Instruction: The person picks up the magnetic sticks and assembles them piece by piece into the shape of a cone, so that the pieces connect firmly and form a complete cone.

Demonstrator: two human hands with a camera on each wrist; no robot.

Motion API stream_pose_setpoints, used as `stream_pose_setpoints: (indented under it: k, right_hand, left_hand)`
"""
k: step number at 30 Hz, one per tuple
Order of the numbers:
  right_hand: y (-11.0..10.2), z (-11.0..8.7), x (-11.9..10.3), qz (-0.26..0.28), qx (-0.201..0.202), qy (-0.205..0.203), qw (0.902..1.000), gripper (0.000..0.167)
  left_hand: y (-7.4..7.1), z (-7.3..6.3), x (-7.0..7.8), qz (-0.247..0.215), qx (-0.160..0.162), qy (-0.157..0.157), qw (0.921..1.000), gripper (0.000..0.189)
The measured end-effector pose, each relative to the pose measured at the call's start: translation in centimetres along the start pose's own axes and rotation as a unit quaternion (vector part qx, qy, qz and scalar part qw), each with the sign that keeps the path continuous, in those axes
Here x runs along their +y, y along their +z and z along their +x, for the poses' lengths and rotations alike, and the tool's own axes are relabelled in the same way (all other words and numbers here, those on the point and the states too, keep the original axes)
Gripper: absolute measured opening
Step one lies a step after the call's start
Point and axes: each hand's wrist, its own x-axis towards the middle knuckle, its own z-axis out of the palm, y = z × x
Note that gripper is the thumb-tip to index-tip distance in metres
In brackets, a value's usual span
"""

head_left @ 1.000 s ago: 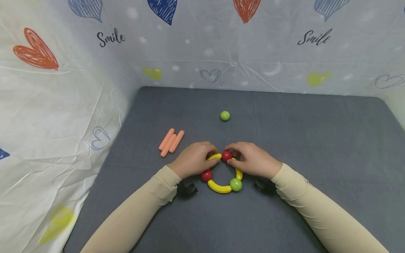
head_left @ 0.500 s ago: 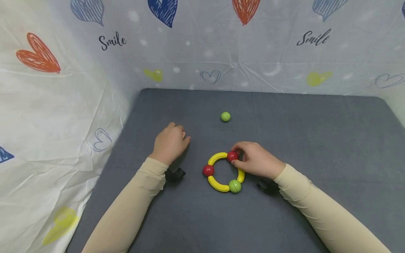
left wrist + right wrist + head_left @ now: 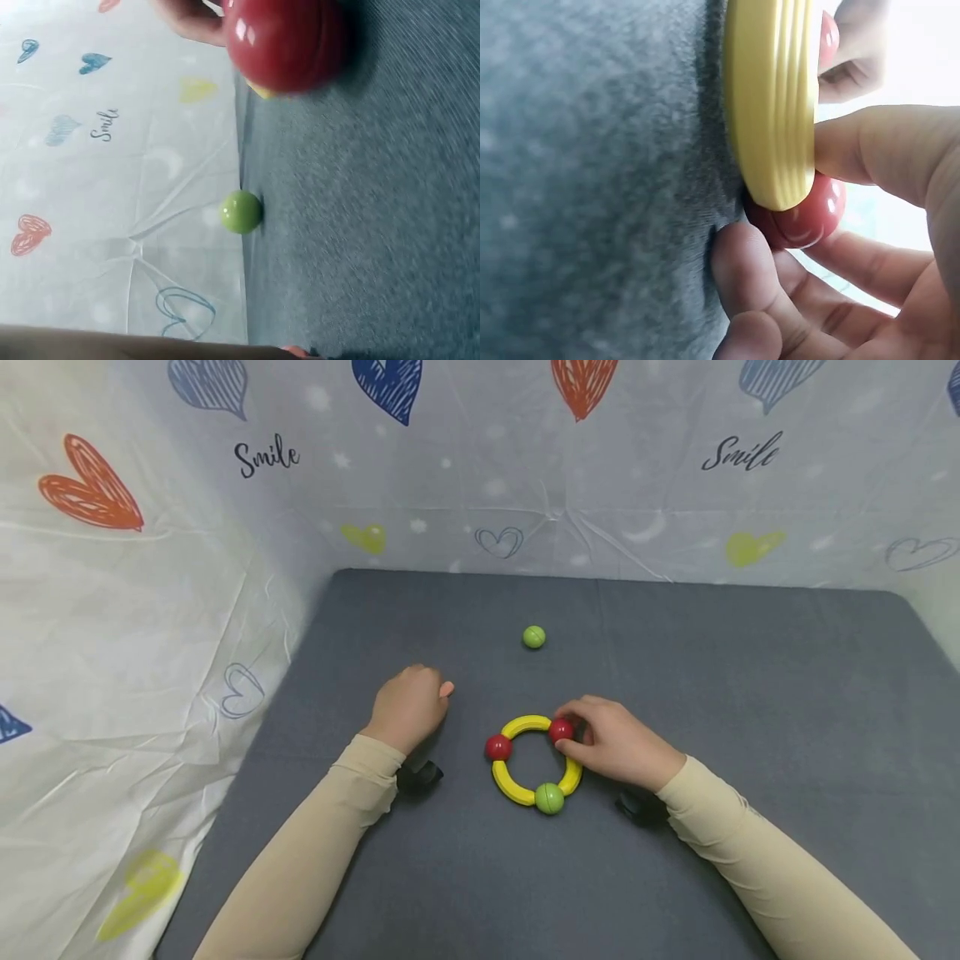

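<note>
White printed cloth: wrinkly, hearts and "Smile", hangs left of and behind the dark grey fabric-topped table.
Left hand: fingers look curled, low over the table left of the ring; underside's hidden, can't tell if it's got anything.
Yellow ring: flat mid-table, three curved yellow pieces with two glossy red balls and one green ball between them.
Loose small green ball: behind the ring, well apart.
Right hand: thumb and fingers pinching the right red ball, partly blocking the ring.
Vs a second ago: left hand's off the ring, covering where the slim salmon-pink sticks were showing; ring's turned slightly clockwise.
</note>
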Motion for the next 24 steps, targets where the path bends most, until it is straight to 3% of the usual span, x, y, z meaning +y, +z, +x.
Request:
stream_pose_setpoints:
  k: [6,11,16,22,24]
  right_hand:
    - [0.0,-0.6,0.1,0.017,0.004,0.032,0.9993,0.028]
    - [0.0,-0.9,0.1,0.033,-0.004,0.054,0.998,0.025]
    - [0.2,-1.1,0.1,0.027,-0.006,0.052,0.9983,0.025]
    - [0.4,-1.2,-0.2,0.015,-0.005,0.046,0.9988,0.028]
    - [0.4,-1.2,-0.3,0.012,-0.006,0.045,0.9989,0.029]
  left_hand:
    - [-0.5,-0.2,0.6,-0.071,-0.024,0.008,0.9971,0.029]
    - [-1.4,-0.6,1.7,-0.156,-0.016,0.024,0.9873,0.019]
    - [-2.0,-1.3,2.8,-0.256,-0.005,0.037,0.9661,0.012]
    - [-2.3,-2.1,3.7,-0.345,0.003,0.095,0.9336,0.011]
    - [-2.2,-2.2,3.9,-0.358,0.002,0.112,0.9268,0.01]
